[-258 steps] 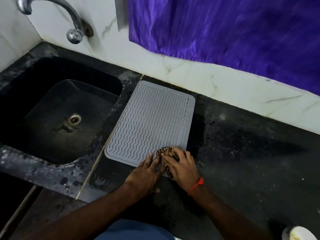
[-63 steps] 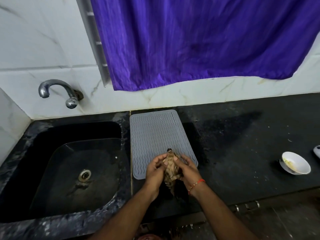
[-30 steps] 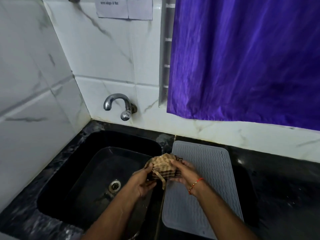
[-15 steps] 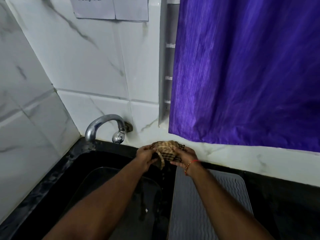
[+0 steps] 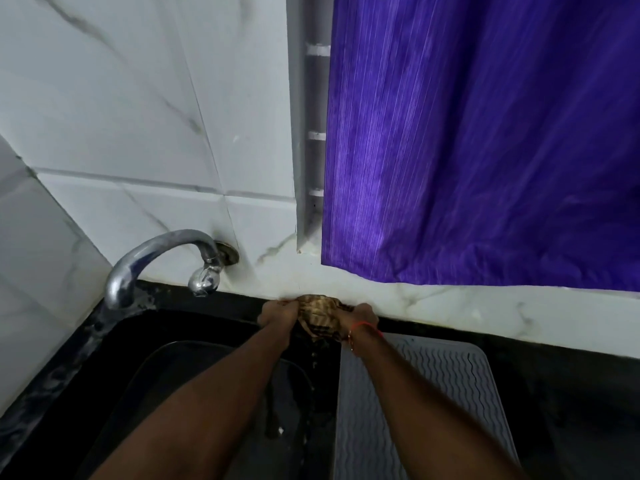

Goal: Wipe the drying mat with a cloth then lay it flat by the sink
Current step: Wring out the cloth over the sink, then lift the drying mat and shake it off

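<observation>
The brown checked cloth is bunched into a wad between both my hands, held at the back right corner of the black sink. My left hand grips its left side and my right hand grips its right side. Drops of water fall from the cloth into the sink. The grey ribbed drying mat lies flat on the black counter just right of the sink, partly hidden by my right forearm.
A chrome tap juts from the white marble wall over the sink's back left. A purple curtain hangs above the counter behind the mat. Wet streaks mark the sink rim.
Both hands carried the cloth from the mat's near edge leftward over the sink and toward the back wall. Water now drips from the squeezed cloth. The mat has stayed flat.
</observation>
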### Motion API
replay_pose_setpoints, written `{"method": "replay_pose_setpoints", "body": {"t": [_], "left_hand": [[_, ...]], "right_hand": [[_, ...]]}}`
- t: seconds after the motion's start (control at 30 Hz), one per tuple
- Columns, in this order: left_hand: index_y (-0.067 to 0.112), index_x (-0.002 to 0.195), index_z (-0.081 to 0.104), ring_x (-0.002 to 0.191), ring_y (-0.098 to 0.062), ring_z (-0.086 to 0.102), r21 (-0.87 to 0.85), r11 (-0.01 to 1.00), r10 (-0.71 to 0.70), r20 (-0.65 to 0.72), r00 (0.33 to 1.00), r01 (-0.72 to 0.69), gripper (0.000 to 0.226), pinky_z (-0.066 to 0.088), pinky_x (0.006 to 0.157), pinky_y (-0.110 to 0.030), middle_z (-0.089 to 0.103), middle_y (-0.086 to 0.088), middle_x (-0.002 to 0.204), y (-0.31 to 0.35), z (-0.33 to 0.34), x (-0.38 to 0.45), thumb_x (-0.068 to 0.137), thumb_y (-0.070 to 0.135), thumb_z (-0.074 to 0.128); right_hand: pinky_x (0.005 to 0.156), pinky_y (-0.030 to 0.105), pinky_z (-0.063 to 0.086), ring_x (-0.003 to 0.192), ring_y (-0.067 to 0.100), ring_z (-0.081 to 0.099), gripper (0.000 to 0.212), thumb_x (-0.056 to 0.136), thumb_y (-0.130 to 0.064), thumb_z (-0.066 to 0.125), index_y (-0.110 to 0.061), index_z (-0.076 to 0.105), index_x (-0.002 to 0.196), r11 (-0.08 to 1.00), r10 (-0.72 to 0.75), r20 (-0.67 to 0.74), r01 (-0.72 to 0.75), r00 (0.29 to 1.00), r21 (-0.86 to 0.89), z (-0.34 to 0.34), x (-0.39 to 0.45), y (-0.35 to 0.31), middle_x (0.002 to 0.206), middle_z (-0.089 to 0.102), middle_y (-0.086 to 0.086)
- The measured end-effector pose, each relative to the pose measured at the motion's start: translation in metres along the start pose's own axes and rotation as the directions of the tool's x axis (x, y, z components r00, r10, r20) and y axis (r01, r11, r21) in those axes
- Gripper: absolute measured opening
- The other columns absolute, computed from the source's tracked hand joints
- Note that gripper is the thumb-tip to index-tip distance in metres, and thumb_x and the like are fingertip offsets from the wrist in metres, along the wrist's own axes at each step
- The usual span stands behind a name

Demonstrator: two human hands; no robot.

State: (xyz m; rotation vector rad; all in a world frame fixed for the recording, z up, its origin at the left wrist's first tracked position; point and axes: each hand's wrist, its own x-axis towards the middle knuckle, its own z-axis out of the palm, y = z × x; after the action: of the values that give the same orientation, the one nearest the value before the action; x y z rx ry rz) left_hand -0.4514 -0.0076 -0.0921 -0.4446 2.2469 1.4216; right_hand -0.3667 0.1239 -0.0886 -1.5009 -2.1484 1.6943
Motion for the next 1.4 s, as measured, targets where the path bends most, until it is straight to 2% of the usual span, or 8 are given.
{"method": "replay_pose_setpoints", "body": {"t": [0.1,0.2,0.33,0.53,0.7,0.83,1.2,1.4], "left_hand": [[0.002,0.116,0.069,0.111,-0.036,0.063,0.058,0.998,0.009,0.048,0.999,-0.012,0.039,0.056,0.092,-0.041,0.067,-0.019,0.119,0.002,0.001,0.003,0.087,0.028,0.071],[0.002,0.121,0.063,0.114,-0.036,0.061,0.077,0.995,0.056,0.055,0.997,-0.06,0.033,0.054,0.095,-0.042,0.062,-0.021,0.124,0.0,0.001,0.001,0.091,0.015,0.067],[0.006,0.121,0.059,0.114,-0.034,0.06,0.007,0.982,0.189,-0.045,0.981,-0.189,0.043,0.049,0.099,-0.035,0.062,-0.019,0.122,-0.006,-0.008,-0.021,0.082,0.008,0.076],[0.0,0.123,0.061,0.112,-0.035,0.059,0.018,0.911,0.41,-0.137,0.902,-0.412,0.029,0.042,0.098,-0.034,0.061,-0.021,0.12,-0.054,-0.025,-0.084,0.094,0.005,0.061],[0.007,0.123,0.06,0.102,-0.034,0.066,-0.129,0.943,0.308,-0.003,0.951,-0.306,0.028,0.053,0.092,-0.048,0.066,-0.012,0.113,-0.104,-0.019,-0.153,0.099,0.001,0.048],[0.007,0.126,0.057,0.098,-0.029,0.064,-0.166,0.964,0.221,0.076,0.972,-0.206,0.031,0.056,0.088,-0.046,0.06,-0.008,0.11,-0.148,-0.017,-0.208,0.101,0.0,0.04],[0.005,0.123,0.063,0.11,-0.029,0.063,0.165,0.93,0.309,0.131,0.942,-0.328,0.031,0.045,0.092,-0.027,0.068,-0.014,0.119,-0.215,-0.048,-0.278,0.092,0.007,0.06],[0.004,0.125,0.059,0.109,-0.031,0.061,0.361,0.817,0.379,0.253,0.89,-0.45,0.039,0.047,0.092,-0.033,0.063,-0.018,0.118,-0.237,-0.063,-0.298,0.087,0.01,0.068]], "right_hand": [[0.061,0.025,0.053,0.088,0.029,0.069,0.056,0.07,-0.038,0.08,0.0,0.064,0.109,1.0,0.011,-0.015,-0.011,1.0,-0.023,0.003,0.002,0.003,0.109,0.068,0.018],[0.046,0.03,0.055,0.071,0.027,0.066,0.047,0.071,-0.03,0.084,-0.002,0.06,0.1,0.994,0.038,0.018,-0.039,0.999,0.099,0.005,0.002,0.006,0.106,0.064,0.019],[0.064,0.052,0.06,0.078,0.036,0.071,0.034,0.082,-0.022,0.074,0.002,0.066,0.104,0.982,-0.01,-0.035,0.016,0.999,0.189,-0.013,-0.004,0.018,0.103,0.068,0.023],[0.092,0.04,0.05,0.1,0.033,0.065,0.021,0.092,-0.014,0.06,-0.001,0.072,0.105,0.971,-0.238,-0.229,0.235,0.944,-0.041,-0.083,-0.05,0.079,0.107,0.07,0.02],[0.086,0.039,0.05,0.091,0.028,0.064,0.018,0.092,-0.006,0.058,0.002,0.073,0.099,0.982,-0.183,-0.299,0.191,0.936,-0.003,-0.137,-0.111,0.151,0.102,0.071,0.021],[0.092,0.041,0.052,0.099,0.033,0.066,0.017,0.091,-0.008,0.059,-0.006,0.074,0.1,0.997,-0.074,-0.33,0.08,0.941,0.006,-0.168,-0.162,0.215,0.107,0.071,0.017],[0.089,0.041,0.052,0.099,0.041,0.062,0.029,0.09,-0.005,0.054,-0.004,0.069,0.114,0.954,-0.145,-0.418,0.014,0.897,-0.301,-0.206,-0.248,0.287,0.111,0.064,0.026],[0.095,0.043,0.044,0.113,0.044,0.049,0.038,0.089,-0.015,0.055,-0.004,0.055,0.125,0.906,-0.071,-0.343,-0.083,0.937,-0.416,-0.207,-0.272,0.292,0.125,0.048,0.027]]}}
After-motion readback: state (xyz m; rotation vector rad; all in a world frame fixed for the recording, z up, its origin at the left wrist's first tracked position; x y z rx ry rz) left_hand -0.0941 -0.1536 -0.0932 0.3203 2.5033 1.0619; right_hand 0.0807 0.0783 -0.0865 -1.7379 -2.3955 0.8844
